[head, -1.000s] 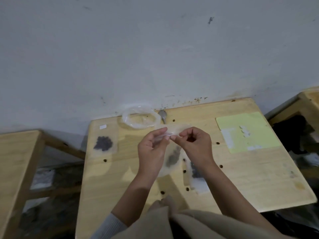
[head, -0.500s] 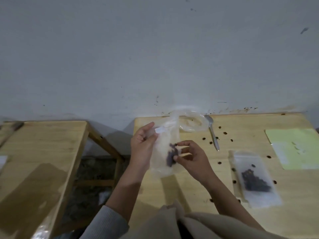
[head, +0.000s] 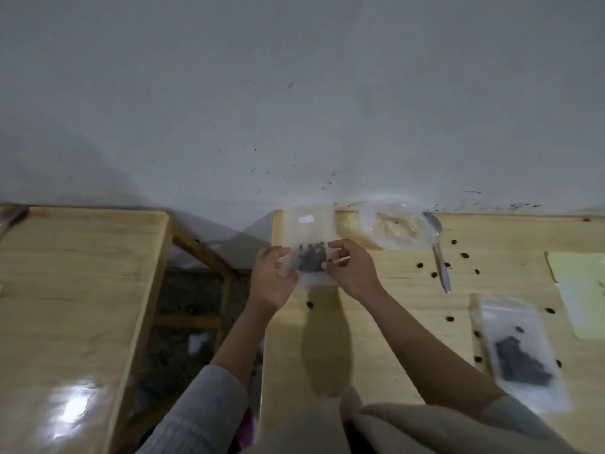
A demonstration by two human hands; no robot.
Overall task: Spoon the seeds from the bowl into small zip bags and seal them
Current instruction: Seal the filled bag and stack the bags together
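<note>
Both hands (head: pixel 271 276) (head: pixel 352 270) pinch a zip bag (head: pixel 309 231) whose white label (head: pixel 306 219) is unreadable

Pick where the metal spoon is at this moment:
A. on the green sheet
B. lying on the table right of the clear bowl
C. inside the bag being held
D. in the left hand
B: the spoon lies on the table beside the clear bowl, while both hands hold the seed bag.
</note>
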